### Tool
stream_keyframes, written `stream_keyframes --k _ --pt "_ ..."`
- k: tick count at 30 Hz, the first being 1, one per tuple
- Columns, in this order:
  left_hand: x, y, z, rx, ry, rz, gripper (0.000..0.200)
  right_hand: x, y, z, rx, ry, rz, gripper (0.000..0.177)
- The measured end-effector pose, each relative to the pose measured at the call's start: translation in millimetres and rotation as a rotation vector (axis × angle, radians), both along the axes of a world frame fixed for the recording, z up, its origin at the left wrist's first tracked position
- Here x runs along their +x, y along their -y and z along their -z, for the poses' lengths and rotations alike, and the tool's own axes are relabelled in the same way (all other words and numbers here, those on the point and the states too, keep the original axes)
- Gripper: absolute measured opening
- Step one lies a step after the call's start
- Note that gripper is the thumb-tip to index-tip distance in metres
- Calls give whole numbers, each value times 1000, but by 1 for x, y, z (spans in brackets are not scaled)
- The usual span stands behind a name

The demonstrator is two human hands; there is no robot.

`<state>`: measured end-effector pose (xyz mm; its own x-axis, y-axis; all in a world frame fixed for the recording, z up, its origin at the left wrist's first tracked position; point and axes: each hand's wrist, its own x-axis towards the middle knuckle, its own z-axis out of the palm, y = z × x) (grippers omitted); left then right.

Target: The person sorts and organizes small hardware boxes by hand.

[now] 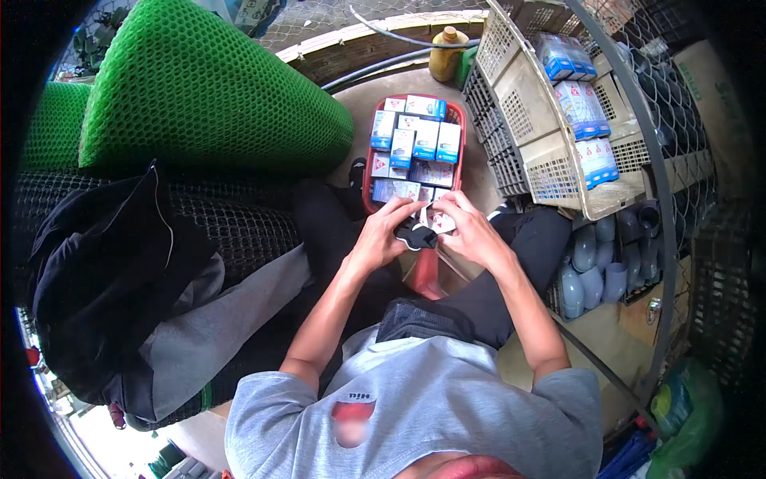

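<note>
My left hand [384, 233] has its fingers closed around a small black object [415, 234] with white edges, whose kind I cannot tell. Close beside it, the fingers of my right hand [477, 233] grip a small white box [440, 221] with a red mark. The two hands nearly meet over the near end of a red plastic basket [462, 120]. Inside the basket lie several blue-and-white boxes [401, 148], some upright and some on their sides. My hands hide part of the basket's near rim.
At the right, a beige crate [550, 172] holds wrapped packs of boxes [582, 109]. Grey pipe fittings [590, 289] sit below it. A big green mesh roll [215, 96] and a dark jacket [96, 271] lie at the left. Behind the basket stands a yellow jug [448, 56].
</note>
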<state>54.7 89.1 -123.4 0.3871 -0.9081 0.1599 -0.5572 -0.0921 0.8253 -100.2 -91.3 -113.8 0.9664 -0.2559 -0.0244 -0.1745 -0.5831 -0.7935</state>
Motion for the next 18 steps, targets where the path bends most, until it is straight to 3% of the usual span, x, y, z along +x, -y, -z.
stream_keyframes --k 5,18 --pt "2 -8 -2 -42 13 -16 67 3 -8 -19 -39 9 18 50" --pt "-10 -14 3 -70 -88 -114 63 -5 -25 -14 -41 66 150 59"
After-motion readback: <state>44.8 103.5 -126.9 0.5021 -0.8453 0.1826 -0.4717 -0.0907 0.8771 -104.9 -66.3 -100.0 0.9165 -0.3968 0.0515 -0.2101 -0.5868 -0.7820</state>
